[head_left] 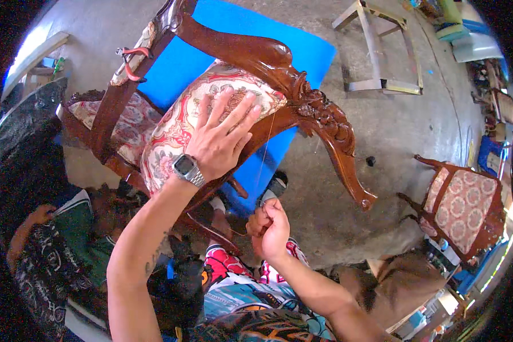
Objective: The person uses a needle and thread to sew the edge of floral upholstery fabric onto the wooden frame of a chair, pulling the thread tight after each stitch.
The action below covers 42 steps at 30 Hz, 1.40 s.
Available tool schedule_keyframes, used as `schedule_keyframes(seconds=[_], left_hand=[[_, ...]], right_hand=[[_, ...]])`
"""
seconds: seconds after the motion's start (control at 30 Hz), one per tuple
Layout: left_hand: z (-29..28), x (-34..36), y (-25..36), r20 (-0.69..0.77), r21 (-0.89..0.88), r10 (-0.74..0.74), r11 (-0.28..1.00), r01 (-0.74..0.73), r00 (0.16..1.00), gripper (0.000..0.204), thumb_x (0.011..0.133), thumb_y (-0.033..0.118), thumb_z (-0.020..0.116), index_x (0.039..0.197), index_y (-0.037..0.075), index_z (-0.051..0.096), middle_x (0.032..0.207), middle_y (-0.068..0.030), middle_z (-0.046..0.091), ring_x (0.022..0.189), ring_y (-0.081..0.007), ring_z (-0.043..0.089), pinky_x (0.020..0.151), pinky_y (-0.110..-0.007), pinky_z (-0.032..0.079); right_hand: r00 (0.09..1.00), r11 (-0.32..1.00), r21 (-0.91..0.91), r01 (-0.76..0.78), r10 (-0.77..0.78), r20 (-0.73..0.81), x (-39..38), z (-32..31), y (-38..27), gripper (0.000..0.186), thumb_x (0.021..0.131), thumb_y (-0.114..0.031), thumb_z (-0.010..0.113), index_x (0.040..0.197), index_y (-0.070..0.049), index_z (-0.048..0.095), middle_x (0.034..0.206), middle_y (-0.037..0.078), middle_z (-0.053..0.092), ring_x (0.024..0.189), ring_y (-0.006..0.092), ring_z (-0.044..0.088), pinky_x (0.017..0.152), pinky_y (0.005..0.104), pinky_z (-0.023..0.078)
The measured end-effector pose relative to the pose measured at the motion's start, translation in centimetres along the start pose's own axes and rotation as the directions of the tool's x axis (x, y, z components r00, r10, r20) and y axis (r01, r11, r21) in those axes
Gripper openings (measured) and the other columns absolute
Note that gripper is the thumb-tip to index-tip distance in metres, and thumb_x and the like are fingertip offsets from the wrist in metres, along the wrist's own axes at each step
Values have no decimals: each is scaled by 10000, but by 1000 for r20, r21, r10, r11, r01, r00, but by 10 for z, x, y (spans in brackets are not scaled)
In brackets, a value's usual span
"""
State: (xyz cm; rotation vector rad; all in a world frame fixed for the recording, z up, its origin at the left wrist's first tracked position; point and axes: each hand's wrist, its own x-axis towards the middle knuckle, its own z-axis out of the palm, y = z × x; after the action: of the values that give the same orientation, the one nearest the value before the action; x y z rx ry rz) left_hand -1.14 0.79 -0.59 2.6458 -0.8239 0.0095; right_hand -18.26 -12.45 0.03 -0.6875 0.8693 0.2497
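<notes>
Carved wooden armchair (302,97) tipped on its side over a blue mat (302,45) on the concrete floor (404,131). Padded armrest (182,119), covered in floral fabric, uppermost and nearest the camera.

Left hand (219,139), wristwatch (187,169) at the wrist: fingers spread flat, pressed onto the armrest padding, holding the fabric down. Right hand (271,225): curled shut below the chair frame, pinching a thin thread (266,149) that rises taut to the lower edge of the armrest fabric. Needle, if any, not discernible.

Progress, judged from the present state: fabric already laid over the armrest pad and drawn smooth across the top; floral covering also in place on the seat or back panel (128,122) further left. Stitching along the underside edge of the armrest evidently in hand, not closed off, since the thread is attached and under tension. Extent of seam completed hidden beneath the pad; cannot be told. Thread not yet tied off or trimmed.

Red-handled pliers (131,57) resting on the upper rail, untouched. Second upholstered chair (464,208) of matching pattern standing at right. Bare metal frame (382,51) lying further back. Another person (51,251) seated low at left, apart from the work.
</notes>
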Motion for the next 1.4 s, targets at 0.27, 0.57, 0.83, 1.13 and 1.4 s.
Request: schedule_keyframes(seconds=[0.27, 0.57, 0.83, 1.13, 1.4], left_hand=[[1, 0, -2, -55, 13, 28, 1000, -27, 998, 459, 863, 161, 541, 1319, 213, 526, 1458, -32, 393, 1331, -364, 339, 1034, -679, 233], [1, -1, -4, 1, 44, 29, 999, -29, 1000, 460, 864, 165, 574, 1316, 235, 530, 1462, -43, 384, 1328, -383, 335, 1058, -642, 240], [3, -1, -3, -15, 50, 30, 998, -29, 999, 474, 872, 162, 569, 1333, 256, 509, 1460, -48, 389, 1331, -387, 335, 1052, -640, 242], [5, -3, -3, -36, 35, 39, 999, -38, 999, 486, 874, 164, 555, 1347, 261, 497, 1472, -47, 380, 1340, -372, 335, 1065, -623, 226], [4, -2, -2, -20, 41, 24, 999, -23, 1000, 482, 876, 172, 555, 1346, 259, 500, 1474, -40, 377, 1347, -363, 325, 1068, -617, 227]], right_hand=[[987, 983, -111, 143, -134, 90, 1, 21, -41, 97, 956, -176, 476, 890, -112, 443, 602, 4, 393, 478, 125, 371, 442, 282, 358], [703, 342, -654, 675, -568, 428, 87, 74, -130, 127, 942, -126, 575, 971, -6, 546, 657, 42, 586, 478, 65, 512, 442, 210, 415], [551, 166, -645, 746, -697, 458, 114, 73, -125, 103, 854, -97, 683, 819, -28, 615, 552, 14, 565, 495, 14, 460, 448, 211, 360], [505, 49, -683, 729, -712, 488, 114, 73, -122, 91, 838, -55, 679, 785, -25, 611, 523, 2, 519, 478, 21, 429, 420, 233, 339], [464, 6, -675, 738, -731, 500, 115, 75, -120, 98, 839, -48, 673, 785, -23, 594, 527, 32, 542, 476, 29, 467, 430, 235, 365]])
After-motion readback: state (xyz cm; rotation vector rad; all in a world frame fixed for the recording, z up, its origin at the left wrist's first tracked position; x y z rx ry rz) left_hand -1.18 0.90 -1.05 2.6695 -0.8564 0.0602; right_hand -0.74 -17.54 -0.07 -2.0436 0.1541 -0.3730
